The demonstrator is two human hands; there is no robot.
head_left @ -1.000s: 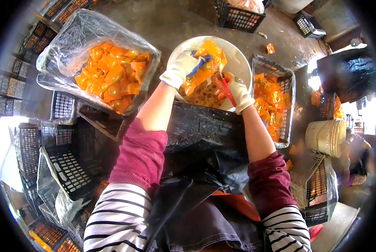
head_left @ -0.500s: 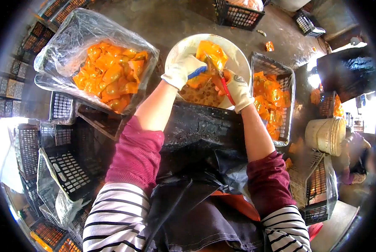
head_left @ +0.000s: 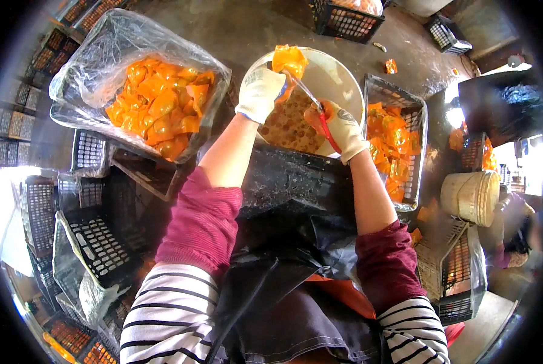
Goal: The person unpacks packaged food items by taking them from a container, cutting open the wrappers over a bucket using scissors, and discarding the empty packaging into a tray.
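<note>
My left hand [head_left: 262, 94], in a white work glove, is closed around a shiny orange plastic packet [head_left: 290, 61] above a white tub [head_left: 345, 76]. My right hand [head_left: 346, 130], gloved the same way, grips red-handled scissors [head_left: 328, 130]. Their metal blades reach up and left to the packet; whether they touch it, I cannot tell. Inside the tub lies a wet-looking mass [head_left: 294, 124] of brownish and yellowish bits. At the left, similar orange packets [head_left: 159, 106] are heaped in a plastic-lined crate [head_left: 214, 73]. Others [head_left: 398, 139] fill a crate [head_left: 418, 173] right of the tub.
Black crates [head_left: 104, 246] stand at the lower left, and one [head_left: 347, 24] sits at the top. A whitish bucket [head_left: 470, 197] is on the right, with a person [head_left: 517, 230] beyond it. One orange scrap [head_left: 391, 66] lies on the floor.
My left hand has moved left and slightly up with the packet, away from my right hand. More of the scissors' blades and the tub's contents now shows. My right hand has hardly moved.
</note>
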